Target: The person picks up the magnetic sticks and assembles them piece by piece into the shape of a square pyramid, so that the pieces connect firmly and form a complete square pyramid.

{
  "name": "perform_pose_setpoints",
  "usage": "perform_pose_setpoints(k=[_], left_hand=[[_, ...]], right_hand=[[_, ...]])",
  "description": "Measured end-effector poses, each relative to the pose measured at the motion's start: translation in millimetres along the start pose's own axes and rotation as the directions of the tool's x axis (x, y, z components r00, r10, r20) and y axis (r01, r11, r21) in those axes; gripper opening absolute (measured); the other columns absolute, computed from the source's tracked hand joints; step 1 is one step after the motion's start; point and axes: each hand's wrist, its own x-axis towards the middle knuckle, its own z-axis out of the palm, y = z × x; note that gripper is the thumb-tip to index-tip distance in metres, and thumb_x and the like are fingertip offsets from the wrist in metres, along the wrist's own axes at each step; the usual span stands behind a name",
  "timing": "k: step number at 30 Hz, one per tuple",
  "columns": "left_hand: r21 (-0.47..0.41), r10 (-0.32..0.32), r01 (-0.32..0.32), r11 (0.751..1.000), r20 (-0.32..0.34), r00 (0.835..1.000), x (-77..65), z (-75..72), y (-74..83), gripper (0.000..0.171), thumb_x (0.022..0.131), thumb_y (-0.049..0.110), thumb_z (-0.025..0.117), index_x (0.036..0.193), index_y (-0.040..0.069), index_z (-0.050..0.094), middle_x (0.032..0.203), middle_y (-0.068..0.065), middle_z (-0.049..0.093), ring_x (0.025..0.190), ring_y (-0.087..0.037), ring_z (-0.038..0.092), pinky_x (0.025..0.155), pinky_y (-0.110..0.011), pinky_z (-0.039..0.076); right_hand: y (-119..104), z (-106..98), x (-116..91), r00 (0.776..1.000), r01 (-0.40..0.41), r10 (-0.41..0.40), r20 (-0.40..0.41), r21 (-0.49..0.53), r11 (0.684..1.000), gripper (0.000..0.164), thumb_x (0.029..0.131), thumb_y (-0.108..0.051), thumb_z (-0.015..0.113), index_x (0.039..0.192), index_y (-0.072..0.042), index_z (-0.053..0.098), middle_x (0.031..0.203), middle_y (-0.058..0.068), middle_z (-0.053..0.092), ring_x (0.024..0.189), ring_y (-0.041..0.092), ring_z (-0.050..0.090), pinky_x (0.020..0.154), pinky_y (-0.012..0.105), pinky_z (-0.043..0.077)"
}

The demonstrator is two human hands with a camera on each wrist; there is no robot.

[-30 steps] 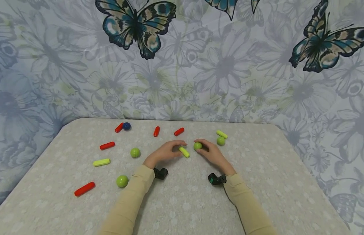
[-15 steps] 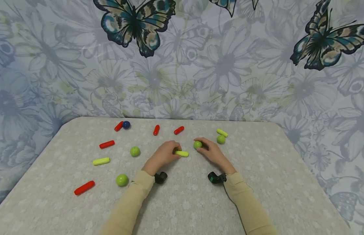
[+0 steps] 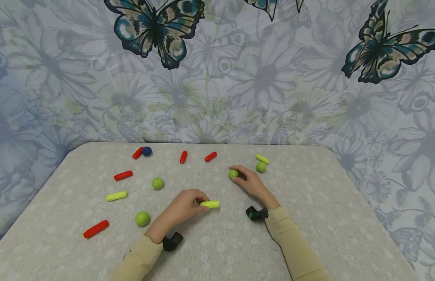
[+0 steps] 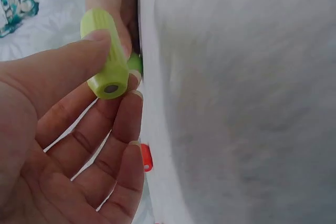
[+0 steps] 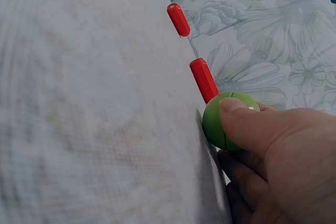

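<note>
Between thumb and fingers, my left hand [image 3: 182, 207] pinches a yellow-green ridged rod [image 3: 209, 204], low over the middle of the table. A dark round spot shows on the rod's end face [image 4: 111, 88] in the left wrist view. Farther back and to the right, my right hand [image 3: 250, 181] holds a green ball [image 3: 233, 174] with thumb and fingers. In the right wrist view a thin seam runs over that ball [image 5: 228, 121], and the thumb lies on its side. Just beyond the right hand, another green ball [image 3: 261, 167] sits by a yellow-green rod [image 3: 262, 159].
On the left lie a green ball [image 3: 142, 218], a second green ball [image 3: 157, 183], a yellow-green rod [image 3: 116, 196] and red rods [image 3: 96, 229]. Along the back are more red rods [image 3: 210, 157] and a dark blue ball [image 3: 147, 151]. A patterned wall [image 3: 210, 97] rises behind the table.
My left hand has closed its fingers on the yellow-green rod, turned it sideways and drawn it back toward me, slightly left. My right hand stays in place on the green ball.
</note>
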Motion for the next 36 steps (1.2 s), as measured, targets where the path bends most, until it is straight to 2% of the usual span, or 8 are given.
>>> perform_pose_setpoints(k=[6, 16, 22, 26, 30, 36], left_hand=[[-0.015, 0.019, -0.02, 1.0, -0.038, 0.999, -12.5, -1.1, -4.9, 0.015, 0.077, 0.009, 0.077, 0.09, 0.012, 0.07, 0.083, 0.007, 0.058, 0.075, -0.012, 0.053, 0.067, -0.029, 0.046], [-0.036, 0.044, -0.045, 0.998, -0.032, 0.999, -13.0, 2.4, -19.8, 0.018, 0.076, 0.008, 0.079, 0.09, 0.01, 0.068, 0.081, 0.006, 0.056, 0.071, -0.011, 0.05, 0.063, -0.026, 0.044], [-0.041, 0.038, -0.039, 0.998, -0.024, 0.999, -10.7, 6.1, -20.0, 0.018, 0.075, 0.008, 0.079, 0.088, 0.011, 0.067, 0.08, 0.006, 0.055, 0.071, -0.011, 0.05, 0.064, -0.026, 0.044], [-0.049, 0.03, -0.031, 0.998, -0.01, 0.999, -9.3, 9.3, -19.1, 0.017, 0.076, 0.008, 0.079, 0.088, 0.012, 0.067, 0.08, 0.006, 0.054, 0.071, -0.011, 0.049, 0.064, -0.026, 0.044], [-0.061, 0.019, -0.02, 0.998, -0.006, 1.0, -10.1, 11.2, -18.1, 0.017, 0.075, 0.009, 0.079, 0.087, 0.012, 0.066, 0.08, 0.006, 0.054, 0.07, -0.011, 0.049, 0.063, -0.026, 0.044], [-0.057, 0.017, -0.018, 0.998, -0.017, 1.0, -12.5, 11.7, -17.4, 0.018, 0.075, 0.008, 0.079, 0.086, 0.012, 0.066, 0.079, 0.006, 0.054, 0.07, -0.011, 0.049, 0.063, -0.026, 0.044]], right_hand=[[-1, 3, 5, 1.0, 0.001, -0.001, -0.002, 0.008, 1.0, 0.038, 0.092, -0.011, 0.061, 0.129, -0.009, 0.055, 0.127, 0.008, 0.055, 0.119, 0.023, 0.048, 0.097, 0.04, 0.037], [0, 4, 9, 1.0, -0.002, 0.002, 0.0, 0.009, 1.0, 0.036, 0.092, -0.01, 0.061, 0.127, -0.009, 0.056, 0.126, 0.01, 0.055, 0.119, 0.024, 0.048, 0.097, 0.039, 0.037], [-5, 0, 8, 1.0, -0.021, 0.021, 0.005, -0.054, 0.998, 0.033, 0.09, -0.007, 0.064, 0.122, -0.007, 0.057, 0.12, 0.009, 0.058, 0.115, 0.023, 0.051, 0.094, 0.038, 0.039], [-19, -3, 2, 0.996, -0.044, 0.051, 0.068, -0.112, 0.993, 0.032, 0.087, -0.008, 0.068, 0.117, -0.006, 0.059, 0.116, 0.006, 0.06, 0.112, 0.024, 0.053, 0.093, 0.038, 0.041], [-38, -5, -5, 0.987, -0.004, 0.029, 0.158, -0.157, 0.988, 0.033, 0.084, -0.01, 0.071, 0.115, -0.004, 0.06, 0.11, 0.005, 0.061, 0.105, 0.024, 0.055, 0.088, 0.04, 0.043], [-53, -6, -24, 0.98, 0.019, 0.015, 0.199, -0.165, 0.986, 0.033, 0.081, -0.015, 0.074, 0.111, -0.008, 0.063, 0.101, -0.003, 0.061, 0.091, 0.016, 0.055, 0.077, 0.034, 0.044]])
